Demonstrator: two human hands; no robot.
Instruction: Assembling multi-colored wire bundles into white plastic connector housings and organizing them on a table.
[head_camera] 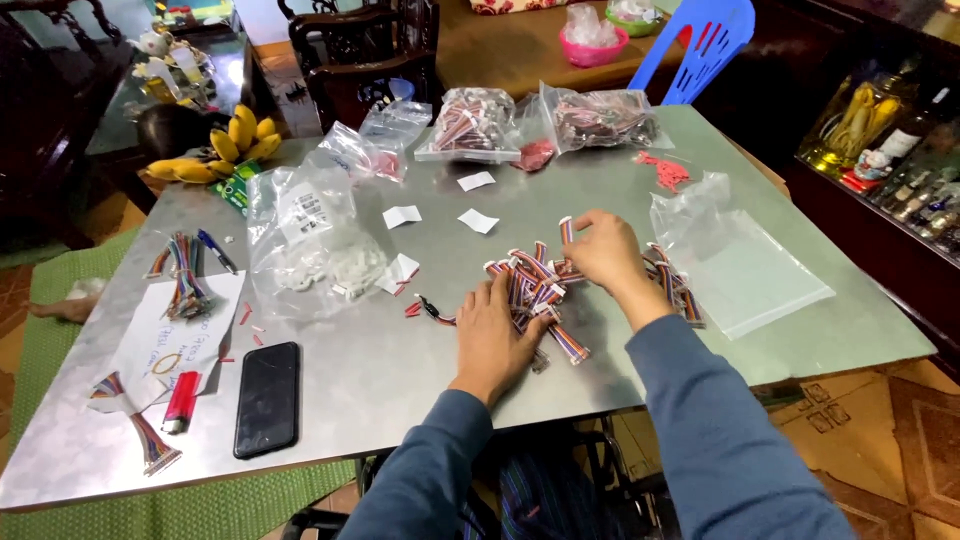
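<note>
A pile of short multicoloured wire harnesses with white connectors [540, 285] lies in the middle of the grey metal table [380, 380]. My left hand [495, 335] lies flat on the near side of the pile, fingers spread over the wires. My right hand [605, 250] rests on the far side, fingers curled around some of the harnesses, one harness [566, 230] sticking up at its fingertips. More harnesses [680, 295] lie just right of my right wrist.
A black phone [268, 398] and a red lighter [181, 401] lie front left, beside paper and wire bundles [185, 275]. Clear plastic bags [310, 240] of parts, white paper slips [478, 221], bananas [225, 150], an empty bag [740, 270], chairs behind.
</note>
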